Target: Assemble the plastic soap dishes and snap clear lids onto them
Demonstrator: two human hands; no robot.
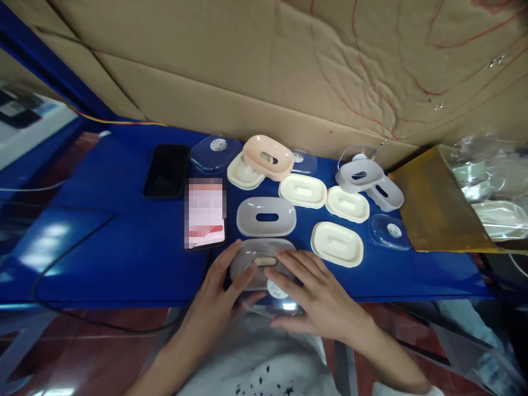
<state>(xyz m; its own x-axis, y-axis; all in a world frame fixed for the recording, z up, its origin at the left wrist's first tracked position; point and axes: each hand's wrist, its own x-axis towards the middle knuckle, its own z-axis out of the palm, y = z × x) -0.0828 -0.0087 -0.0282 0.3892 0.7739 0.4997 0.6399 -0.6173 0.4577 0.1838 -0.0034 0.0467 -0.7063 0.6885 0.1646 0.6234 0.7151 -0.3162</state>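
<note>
Close to the table's front edge, both hands are around a grey oval soap dish (247,281) with a cream piece (266,262) showing in its middle slot. A clear plastic lid (268,309) with a round white sticker lies at its near side, partly hidden by my fingers. My left hand (223,283) grips the left side, thumb on top and some fingertips visible lower down. On the right, my right hand (315,291) has its fingers over the dish and its thumb lower, by the lid. Just beyond lies another grey slotted dish (246,217).
Several cream trays (317,246) lie beyond and right. A peach dish (251,147) overlaps a cream tray; stacked grey dishes (350,179) are farther right. Clear lids (206,157), a lit phone (205,212) and a black device (165,170) lie left. A cardboard box (437,203) holds plastic-wrapped pieces.
</note>
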